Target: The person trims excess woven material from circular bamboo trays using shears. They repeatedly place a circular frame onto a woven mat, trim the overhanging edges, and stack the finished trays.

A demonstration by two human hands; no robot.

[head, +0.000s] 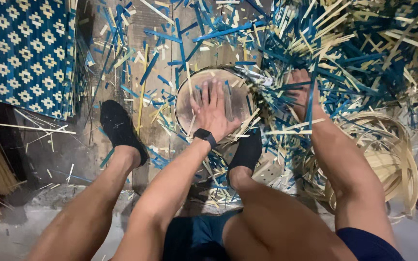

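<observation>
flatly, the left hand (214, 108) presses open-palmed on the round wooden form (209, 104), while the right hand (302, 89) digs into blue and pale bamboo strips (344, 53), its grip hidden.

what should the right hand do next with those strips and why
Probably fold the next strip in. The left hand presses flat on the round mould, pinning the weave, while the right hand sits among loose blue and pale strips fanning outward at the rim.

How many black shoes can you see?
2: one black cloth shoe left of the round wooden form, the other black cloth shoe below it, partly hidden by strips.
</observation>
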